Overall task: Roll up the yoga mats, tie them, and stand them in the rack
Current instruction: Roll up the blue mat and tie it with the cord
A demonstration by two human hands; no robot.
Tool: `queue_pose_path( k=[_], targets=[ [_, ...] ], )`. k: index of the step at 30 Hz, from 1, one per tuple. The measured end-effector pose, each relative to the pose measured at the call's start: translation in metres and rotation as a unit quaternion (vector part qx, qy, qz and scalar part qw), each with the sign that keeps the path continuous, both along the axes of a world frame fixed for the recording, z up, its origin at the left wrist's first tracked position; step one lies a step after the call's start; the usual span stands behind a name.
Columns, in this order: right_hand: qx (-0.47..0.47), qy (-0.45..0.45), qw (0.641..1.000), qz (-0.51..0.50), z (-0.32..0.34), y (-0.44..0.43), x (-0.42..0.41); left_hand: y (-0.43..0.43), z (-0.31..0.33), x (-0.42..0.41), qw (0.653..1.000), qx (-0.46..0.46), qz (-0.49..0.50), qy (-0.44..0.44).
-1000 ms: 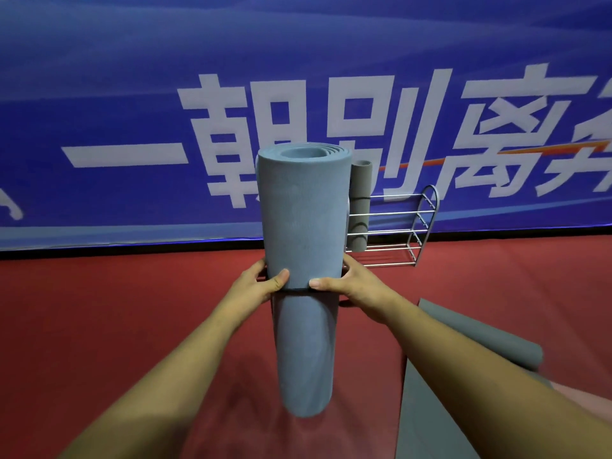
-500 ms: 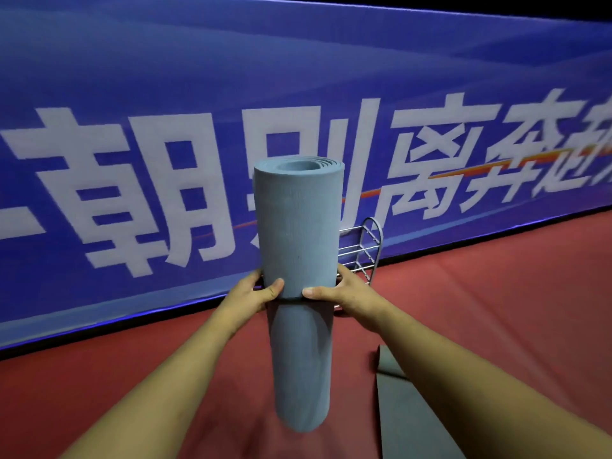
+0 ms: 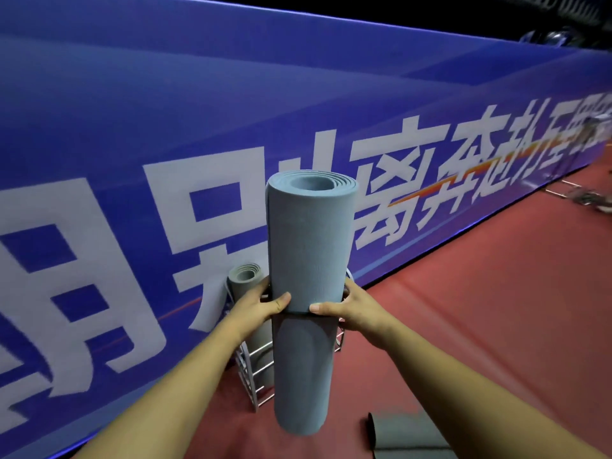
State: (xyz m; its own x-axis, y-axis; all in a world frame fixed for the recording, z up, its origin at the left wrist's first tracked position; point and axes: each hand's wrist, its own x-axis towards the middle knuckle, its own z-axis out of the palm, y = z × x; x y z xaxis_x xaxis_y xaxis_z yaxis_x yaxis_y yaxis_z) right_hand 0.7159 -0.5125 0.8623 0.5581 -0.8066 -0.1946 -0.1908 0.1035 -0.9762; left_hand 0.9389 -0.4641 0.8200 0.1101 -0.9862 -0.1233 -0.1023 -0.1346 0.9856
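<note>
We hold the rolled mat (image 3: pixel 308 246) upright above the floor (image 3: pixel 480 326), before the rack (image 3: pixel 251 371).
Its low end could snag the rack or knock the stored mat (image 3: pixel 243 279); left hand (image 3: pixel 256 306) and right hand (image 3: pixel 356 308) both clamp its middle at the dark tie (image 3: pixel 298 313), which might slip.
</note>
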Motion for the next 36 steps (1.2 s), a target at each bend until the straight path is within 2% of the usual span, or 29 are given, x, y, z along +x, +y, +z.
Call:
queue_pose_path(
  k=[7,13,18,25,33,36],
  targets=[
    [-0.02,0.017,1.0,0.012,-0.034,-0.185,0.04,-0.159,-0.023,0.038,1.0,-0.021,0.019,-0.01],
    [-0.025,0.017,0.995,0.09,-0.065,-0.359,0.074,-0.296,-0.053,0.061,0.996,-0.006,0.084,0.0],
    [-0.006,0.035,0.988,0.151,-0.109,-0.462,0.106,-0.367,-0.082,0.071,0.987,0.068,0.143,0.041],
    [0.026,0.065,0.973,0.221,-0.178,-0.519,0.138,-0.405,-0.132,0.081,0.961,0.149,0.211,0.097],
    [0.02,0.114,0.962,0.247,-0.26,-0.524,0.143,-0.402,-0.203,0.076,0.956,0.178,0.232,0.014],
    [0.045,0.141,0.957,0.248,-0.294,-0.521,0.141,-0.399,-0.229,0.072,0.942,0.223,0.25,0.001]
  ],
)
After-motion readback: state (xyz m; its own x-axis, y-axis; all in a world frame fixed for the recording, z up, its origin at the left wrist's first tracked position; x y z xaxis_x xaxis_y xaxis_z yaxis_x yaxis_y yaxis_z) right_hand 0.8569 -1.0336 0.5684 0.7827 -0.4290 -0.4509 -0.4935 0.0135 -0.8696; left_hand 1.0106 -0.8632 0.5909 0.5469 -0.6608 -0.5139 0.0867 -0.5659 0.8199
